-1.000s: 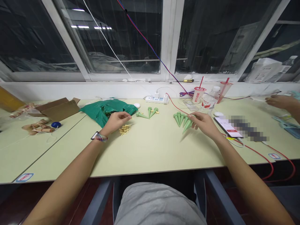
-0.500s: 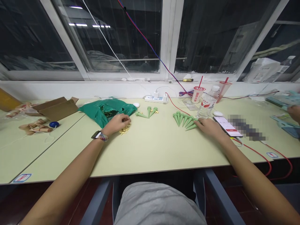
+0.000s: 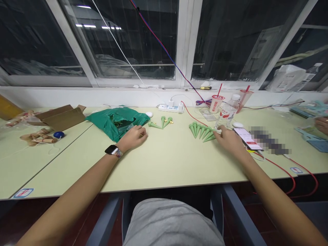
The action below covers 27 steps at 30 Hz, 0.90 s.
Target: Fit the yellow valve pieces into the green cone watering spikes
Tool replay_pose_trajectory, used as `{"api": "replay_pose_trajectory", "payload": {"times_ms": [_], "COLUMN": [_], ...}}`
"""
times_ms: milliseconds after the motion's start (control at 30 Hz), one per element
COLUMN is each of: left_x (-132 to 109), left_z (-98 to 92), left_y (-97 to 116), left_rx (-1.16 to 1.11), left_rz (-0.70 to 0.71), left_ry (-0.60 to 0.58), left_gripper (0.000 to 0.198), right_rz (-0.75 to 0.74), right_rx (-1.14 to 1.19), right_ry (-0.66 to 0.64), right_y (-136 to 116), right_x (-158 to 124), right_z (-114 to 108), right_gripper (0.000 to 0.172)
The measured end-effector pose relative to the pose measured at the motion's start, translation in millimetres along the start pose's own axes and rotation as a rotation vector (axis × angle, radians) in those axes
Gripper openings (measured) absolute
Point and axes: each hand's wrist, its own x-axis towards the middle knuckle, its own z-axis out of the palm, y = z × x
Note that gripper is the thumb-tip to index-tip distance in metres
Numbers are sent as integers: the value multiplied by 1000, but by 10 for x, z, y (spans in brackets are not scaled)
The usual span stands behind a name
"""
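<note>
My left hand (image 3: 133,137) has its fingers curled down on the table beside the torn green plastic bag (image 3: 102,119). It covers the spot of the small yellow pieces, and what is under or in its fingers is hidden. My right hand (image 3: 227,139) pinches the wide end of the rightmost green cone-shaped spike (image 3: 209,136). That spike lies at the end of a fanned row of several green spikes (image 3: 198,128), tips toward me. Between the hands, further back, lie 3 more green spikes (image 3: 163,122), with small yellow parts on their heads.
A water bottle (image 3: 227,112), a drink cup (image 3: 216,104) and a phone (image 3: 247,139) are near my right hand. A power strip (image 3: 170,108) lies at the back. Wooden toys (image 3: 41,138) and a cardboard box (image 3: 61,118) sit left. Another person's hand (image 3: 322,124) shows far right.
My left hand has moved slightly right and lowered over the yellow pieces, which no longer show. The right hand stays at the end spike with its knuckles a bit higher.
</note>
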Motion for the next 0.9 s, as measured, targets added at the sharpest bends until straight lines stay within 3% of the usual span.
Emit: {"api": "replay_pose_trajectory", "payload": {"times_ms": [133, 300, 467, 600, 733, 900], "left_x": [-13, -51, -62, -65, -69, -43], "left_z": [-5, -66, -137, -162, -159, -128], "left_y": [-9, -1, 13, 17, 9, 24], "left_rx": [18, -5, -110, -190, -256, -414], "left_rz": [0, -52, -128, -151, -183, -281], "left_ry": [1, -21, 98, 200, 255, 338], "left_gripper": [25, 33, 38, 40, 39, 33], "right_rz": [-212, -450, -604, -606, -574, -530], "right_rx": [171, 295, 257, 223, 223, 359], "right_ry": [-32, -119, -164, -162, -195, -164], "right_y": [-393, -1129, -1973, -2533, -2798, -2701], "right_x": [59, 310, 570, 712, 786, 749], "right_z": [42, 229, 446, 617, 711, 620], "right_gripper": [32, 27, 24, 32, 30, 27]}}
